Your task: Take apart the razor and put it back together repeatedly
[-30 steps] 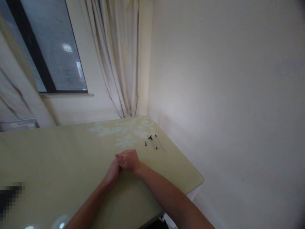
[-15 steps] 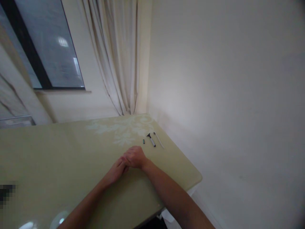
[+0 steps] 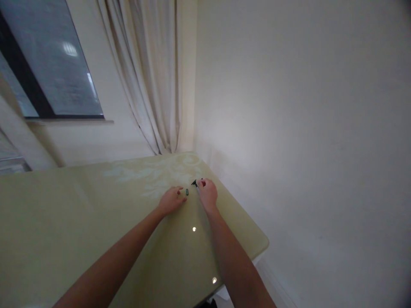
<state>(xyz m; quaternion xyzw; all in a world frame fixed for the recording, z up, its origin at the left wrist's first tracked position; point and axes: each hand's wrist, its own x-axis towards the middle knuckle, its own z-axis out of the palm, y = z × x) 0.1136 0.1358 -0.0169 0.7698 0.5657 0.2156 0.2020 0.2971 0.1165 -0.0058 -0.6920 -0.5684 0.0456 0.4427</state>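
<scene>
A razor (image 3: 194, 183) with a black head lies near the far right corner of the table. My right hand (image 3: 208, 194) is closed around its handle, most of which is hidden behind the fingers. My left hand (image 3: 171, 200) is open, thumb and fingers apart, just left of a small dark-green piece (image 3: 187, 192) that looks like a razor cartridge. I cannot tell whether a fingertip touches that piece. Only the dark tip of a thin white stick, perhaps a toothbrush, shows above my right hand.
The glossy pale green table (image 3: 128, 231) ends in a rounded corner at the right, close to the white wall (image 3: 289, 149). Behind it hang a beige curtain (image 3: 154, 77) and a dark-framed window (image 3: 61, 64).
My hands were clasped together in front of the small things. They have parted: the right moved forward and right onto the razor, the left opened beside the cartridge. The view shifted slightly right.
</scene>
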